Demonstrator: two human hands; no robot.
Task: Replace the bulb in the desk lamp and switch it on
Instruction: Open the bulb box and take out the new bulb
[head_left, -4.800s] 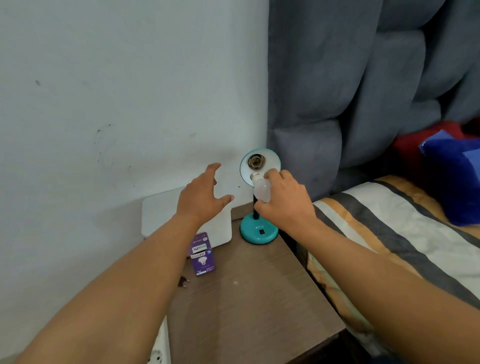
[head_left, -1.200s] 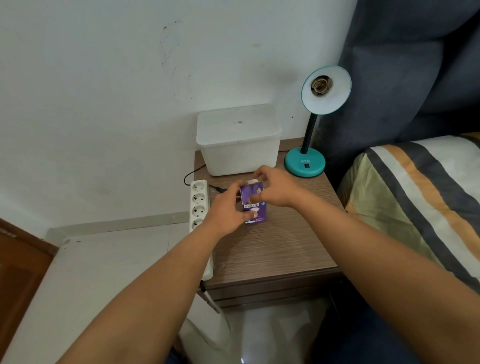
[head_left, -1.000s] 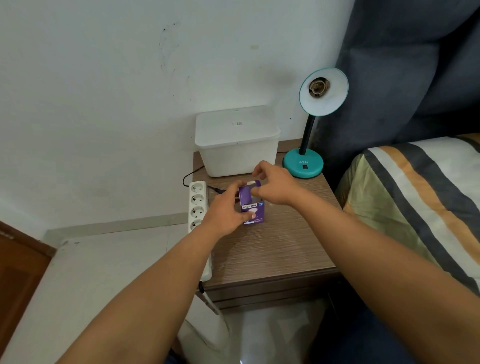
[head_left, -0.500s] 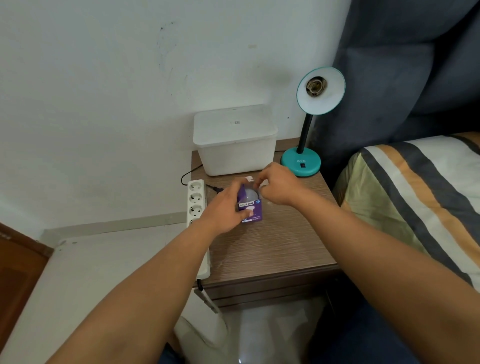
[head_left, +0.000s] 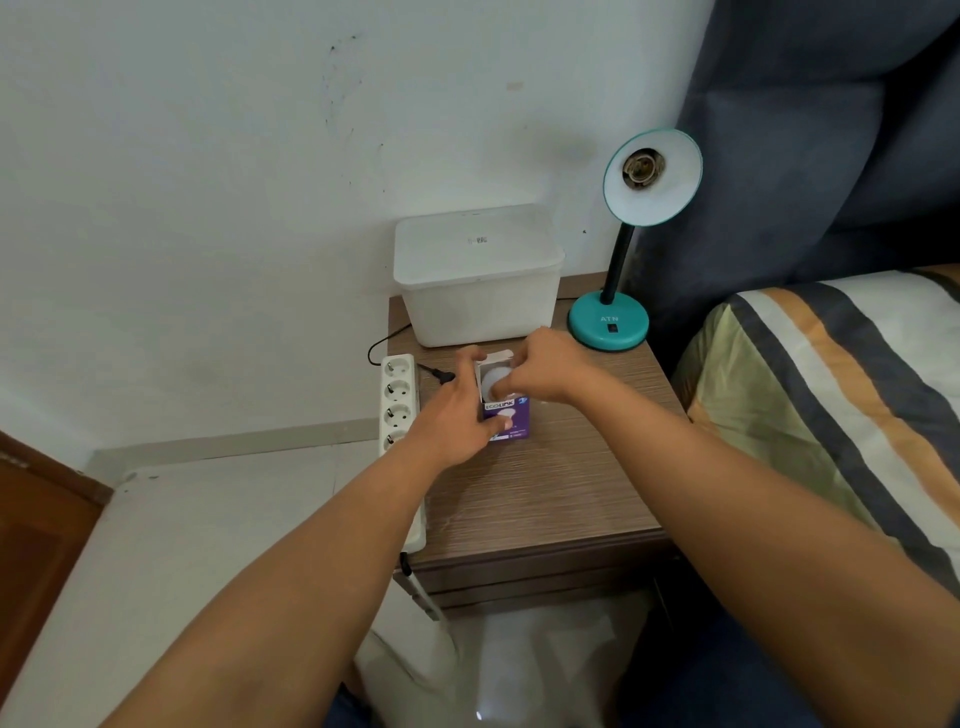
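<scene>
A teal desk lamp (head_left: 609, 325) stands at the back right of the wooden nightstand (head_left: 545, 499); its shade (head_left: 657, 200) faces me with a bare socket (head_left: 643, 167). My left hand (head_left: 457, 415) grips a purple bulb box (head_left: 511, 418) standing on the nightstand, its top flap open. A white bulb (head_left: 489, 383) sits in the box mouth. My right hand (head_left: 540, 371) pinches the bulb at the box opening.
A white lidded plastic box (head_left: 478, 270) stands against the wall behind my hands. A white power strip (head_left: 397, 400) runs along the nightstand's left edge with a black plug (head_left: 441, 375) beside it. A striped bed (head_left: 841, 395) lies to the right.
The box flap has been opened and the white bulb now shows in its mouth. My right fingers have moved from the flap onto the bulb. The lamp socket stays bare.
</scene>
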